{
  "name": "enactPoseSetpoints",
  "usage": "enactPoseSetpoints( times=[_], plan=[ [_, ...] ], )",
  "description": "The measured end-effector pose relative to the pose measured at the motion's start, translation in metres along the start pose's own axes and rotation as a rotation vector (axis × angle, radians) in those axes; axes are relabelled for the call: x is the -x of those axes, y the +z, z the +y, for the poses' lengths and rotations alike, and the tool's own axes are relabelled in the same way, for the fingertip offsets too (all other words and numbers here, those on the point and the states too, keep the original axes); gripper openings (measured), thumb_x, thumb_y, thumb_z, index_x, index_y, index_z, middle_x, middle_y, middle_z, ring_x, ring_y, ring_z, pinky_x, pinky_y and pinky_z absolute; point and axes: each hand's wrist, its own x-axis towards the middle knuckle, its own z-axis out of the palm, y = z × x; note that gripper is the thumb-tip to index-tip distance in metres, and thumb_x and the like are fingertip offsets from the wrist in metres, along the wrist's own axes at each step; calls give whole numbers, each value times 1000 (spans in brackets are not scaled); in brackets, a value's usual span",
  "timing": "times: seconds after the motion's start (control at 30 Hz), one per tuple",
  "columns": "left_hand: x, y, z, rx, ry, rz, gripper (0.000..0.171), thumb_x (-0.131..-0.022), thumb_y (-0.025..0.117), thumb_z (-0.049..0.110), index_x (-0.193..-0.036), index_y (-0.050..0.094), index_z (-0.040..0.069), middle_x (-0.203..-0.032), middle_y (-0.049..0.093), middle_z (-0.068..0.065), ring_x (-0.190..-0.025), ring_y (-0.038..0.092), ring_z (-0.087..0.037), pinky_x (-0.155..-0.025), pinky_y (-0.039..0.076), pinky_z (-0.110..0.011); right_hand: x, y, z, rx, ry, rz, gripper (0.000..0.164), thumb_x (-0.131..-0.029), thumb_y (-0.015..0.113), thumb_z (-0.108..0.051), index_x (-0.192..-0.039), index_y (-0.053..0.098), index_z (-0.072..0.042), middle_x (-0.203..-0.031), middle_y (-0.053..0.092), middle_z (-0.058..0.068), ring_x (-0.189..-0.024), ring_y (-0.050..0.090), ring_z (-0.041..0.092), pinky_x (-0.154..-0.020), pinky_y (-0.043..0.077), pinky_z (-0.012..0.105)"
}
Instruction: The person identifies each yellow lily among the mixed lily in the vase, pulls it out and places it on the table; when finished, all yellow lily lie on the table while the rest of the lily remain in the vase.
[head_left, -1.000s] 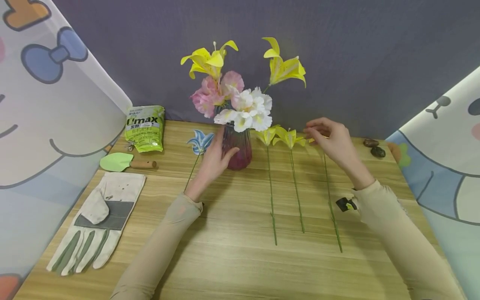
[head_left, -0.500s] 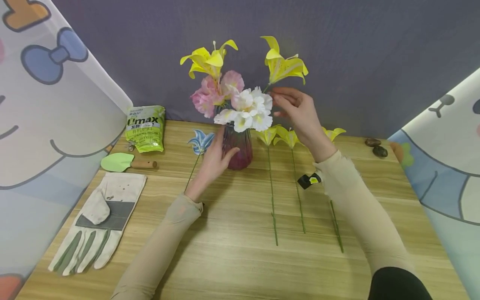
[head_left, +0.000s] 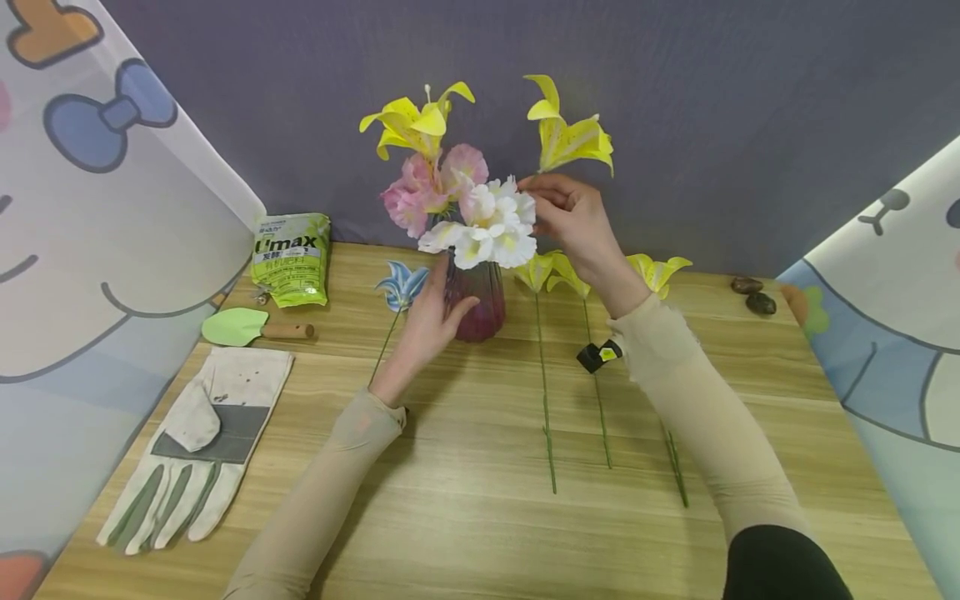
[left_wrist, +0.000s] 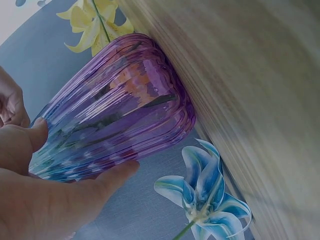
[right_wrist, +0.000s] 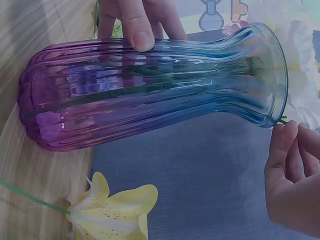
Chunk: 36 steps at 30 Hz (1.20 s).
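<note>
- Head view: the tall ribbed glass vase, purple at its base, stands upright on the striped wooden worktop, carrying soft pink flowers and a ruffled white flower.
- Here the left hand holds it from nine o'clock, thumb spread; I think this is for preventing a tip.
- The right hand, at two o'clock from the vase, has its fingertips together just below a bright yellow fabric-like lily, probably because there the stem is easier to guide.
- Three yellow lilies lie around three o'clock, stems toward six, perhaps for easy picking.
- Left wrist view: this grip is curved about the glass; a blue-and-white lily lies at five o'clock.
- Right wrist view: the other grip pinches a thin green stem beside the vase's rim, supposedly for fine control.
</note>
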Motion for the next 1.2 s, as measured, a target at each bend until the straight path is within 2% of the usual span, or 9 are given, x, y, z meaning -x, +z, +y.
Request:
enactPoseSetpoints(
  times=[0.13,0.3,0.6,0.7,0.8,0.97,1.13,1.2],
  plan=[
    [0,0,0,-1,-3,-1,85,-105,71,18,-164,18,-14,-166,28,-37,-150,36,-50,-123,35,-57,-1,3,-5,31,-48,35,8,-103,71,-3,-103,78,-3,-108,77,5,-90,69,15,-67,57,24],
    [-1,0,0,2,7,5,85,-105,71,18,-163,19,-14,-165,31,-36,-150,37,-50,-123,34,-57,-4,5,-18,75,-167,88,6,-102,75,-8,-105,79,-6,-104,79,8,-92,72,21,-66,55,28],
    [-2,1,-1,-4,22,15,83,-105,72,17,-163,22,-14,-164,33,-37,-149,39,-51,-123,34,-56,-6,6,-47,-46,-253,206,6,-99,76,-3,-105,79,-1,-101,77,15,-89,70,28,-68,58,32],
    [-1,0,-1,-9,18,16,82,-105,72,17,-163,23,-13,-164,33,-36,-148,39,-51,-123,35,-57,-7,7,-52,-60,-271,206,6,-99,76,-1,-104,78,-1,-101,76,16,-89,71,27,-68,57,32],
    [-1,0,-1,-11,9,13,83,-105,72,18,-163,22,-13,-164,33,-36,-148,40,-51,-122,36,-58,-6,10,-52,-18,-291,170,4,-99,76,1,-101,78,-1,-98,76,16,-87,72,27,-67,58,31],
    [0,0,-1,3,18,14,83,-105,72,18,-164,22,-13,-162,36,-37,-147,41,-51,-121,37,-58,-5,14,-48,-5,-358,156,6,-100,73,4,-100,76,0,-96,76,19,-85,73,28,-68,59,30],
    [0,1,-1,14,21,20,83,-104,73,17,-163,22,-13,-161,36,-37,-147,41,-50,-122,36,-56,-2,14,-44,-30,-329,152,6,-101,71,3,-102,76,1,-99,75,20,-89,75,28,-69,60,30],
    [0,0,-1,8,10,17,84,-104,72,17,-164,21,-13,-164,33,-37,-149,39,-50,-123,35,-56,-2,13,-45,-55,-313,164,5,-101,71,3,-103,76,2,-99,75,19,-90,75,29,-68,59,30]
  ],
)
